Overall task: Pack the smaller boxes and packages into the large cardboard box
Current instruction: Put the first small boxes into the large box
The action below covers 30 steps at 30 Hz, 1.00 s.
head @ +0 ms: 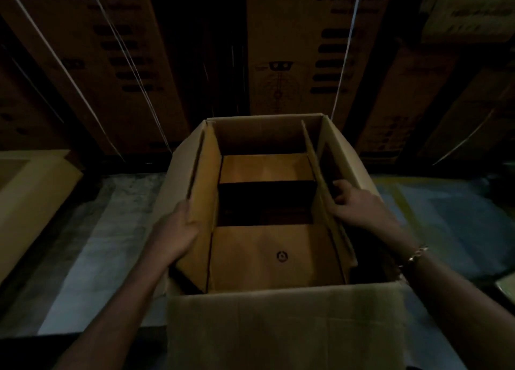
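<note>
Dim: box (pixel 281 316) open, left hand (pixel 178 230) at left flap (pixel 201 202) — fingers hidden behind it, grip unclear; right hand (pixel 359 205) curls fingers onto right flap (pixel 320 181).

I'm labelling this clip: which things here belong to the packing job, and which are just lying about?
Job: large cardboard box; left hand; right hand, both gripping it.
Lying about: strapped cartons behind; cardboard piece at left.

Head-worn view, downward, close over cardboard box (pixel 284 314)
</note>
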Available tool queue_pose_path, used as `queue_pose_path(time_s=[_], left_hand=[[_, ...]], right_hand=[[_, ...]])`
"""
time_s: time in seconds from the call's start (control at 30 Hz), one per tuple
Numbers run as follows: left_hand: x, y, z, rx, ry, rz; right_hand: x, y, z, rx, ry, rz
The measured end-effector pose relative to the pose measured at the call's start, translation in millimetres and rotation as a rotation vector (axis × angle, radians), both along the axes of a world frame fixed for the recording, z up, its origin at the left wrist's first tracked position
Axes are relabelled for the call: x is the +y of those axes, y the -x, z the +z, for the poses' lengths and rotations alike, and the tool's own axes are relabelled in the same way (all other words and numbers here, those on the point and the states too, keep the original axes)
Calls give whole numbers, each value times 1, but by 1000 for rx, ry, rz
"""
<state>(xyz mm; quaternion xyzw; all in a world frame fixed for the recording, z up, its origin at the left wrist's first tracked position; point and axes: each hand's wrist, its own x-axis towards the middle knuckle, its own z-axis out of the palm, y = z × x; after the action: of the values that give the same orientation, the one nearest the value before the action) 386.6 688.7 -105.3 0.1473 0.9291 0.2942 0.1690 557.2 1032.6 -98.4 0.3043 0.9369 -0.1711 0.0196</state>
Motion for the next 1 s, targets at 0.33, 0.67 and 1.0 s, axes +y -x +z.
queue_pose_path(time_s=[0.33, 0.67, 1.0], left_hand=[[0, -25, -10, 464, 251, 37], [-25, -9, -14, 409, 134, 155], [-17, 10, -30, 342, 14, 246]], right_hand=[[-21, -41, -6, 160, -238, -10], [13, -37, 1, 65, 16, -175], [19, -41, -19, 78, -203, -177]])
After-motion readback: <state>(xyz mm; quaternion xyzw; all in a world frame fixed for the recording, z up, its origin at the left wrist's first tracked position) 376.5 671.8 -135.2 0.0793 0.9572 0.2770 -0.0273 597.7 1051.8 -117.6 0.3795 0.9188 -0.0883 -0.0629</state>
